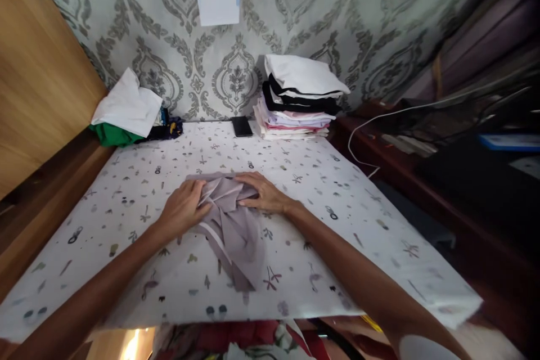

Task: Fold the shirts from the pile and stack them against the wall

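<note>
A crumpled greyish-mauve garment (236, 230) with thin white trim lies on the patterned white sheet, one end trailing towards me. What kind of garment it is, I cannot tell. My left hand (183, 205) grips its upper left part, fingers curled over the fabric and the thumb lying across it. At the upper right, my right hand (266, 194) has hold of the cloth, the fingers along the top edge and the thumb lower on the folds. Some fabric is bunched between the two hands.
A stack of folded clothes (301, 98) stands at the back right, beside a black phone (242, 126). White cloth (130, 107) over green and dark clothes sits back left. A wooden panel (42, 79) borders the left; a white cable (358, 124) hangs right.
</note>
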A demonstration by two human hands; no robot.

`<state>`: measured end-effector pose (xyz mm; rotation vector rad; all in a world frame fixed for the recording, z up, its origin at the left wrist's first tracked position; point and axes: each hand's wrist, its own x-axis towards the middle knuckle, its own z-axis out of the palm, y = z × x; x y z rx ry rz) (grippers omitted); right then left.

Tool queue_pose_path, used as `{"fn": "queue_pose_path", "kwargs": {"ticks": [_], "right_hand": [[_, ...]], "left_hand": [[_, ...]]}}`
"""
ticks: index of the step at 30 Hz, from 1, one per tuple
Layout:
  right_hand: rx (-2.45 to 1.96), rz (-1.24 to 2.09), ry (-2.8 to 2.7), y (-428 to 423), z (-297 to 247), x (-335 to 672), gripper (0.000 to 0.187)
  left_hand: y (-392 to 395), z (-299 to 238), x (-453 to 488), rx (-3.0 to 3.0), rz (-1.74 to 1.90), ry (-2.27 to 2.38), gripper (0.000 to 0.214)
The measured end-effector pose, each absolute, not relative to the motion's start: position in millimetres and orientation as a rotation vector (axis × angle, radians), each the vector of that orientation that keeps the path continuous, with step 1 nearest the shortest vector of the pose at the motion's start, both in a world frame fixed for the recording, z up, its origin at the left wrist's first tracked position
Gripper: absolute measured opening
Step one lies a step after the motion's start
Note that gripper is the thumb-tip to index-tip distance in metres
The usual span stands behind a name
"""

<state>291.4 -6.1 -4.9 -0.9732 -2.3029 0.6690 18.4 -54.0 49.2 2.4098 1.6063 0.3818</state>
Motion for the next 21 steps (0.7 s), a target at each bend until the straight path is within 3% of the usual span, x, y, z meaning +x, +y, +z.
{"fn": "queue_pose_path", "kwargs": {"ticks": [2, 6, 8, 11, 15, 21], "right_hand": [[-0.952, 0.734, -2.314, -5, -5, 298, 0.066], [-1.015, 0.733, -2.159, -6, -11, 300, 0.026], [-1.034, 0.745, -2.025, -7, -11, 297, 0.017], [-1.029, 0.799, -1.769, -9, 4, 298, 0.015], [-0.915, 0.987, -1.256, -18, 44, 312, 0.028], [-0.864, 1.219, -0.831, -38, 73, 332, 0.022]], "left_hand": [[-45, 48, 8, 2.314, 0.337, 1.602, 0.03], [-44, 61, -16, 2.003, 0.675, 1.455, 0.021], [-45, 72, -29, 1.711, 0.936, 1.4, 0.023], [-43, 89, -53, 1.241, 1.326, 1.323, 0.028], [-29, 102, -90, 0.857, 1.643, 1.326, 0.019], [5, 85, -122, 0.656, 1.573, 1.413, 0.011]]}}
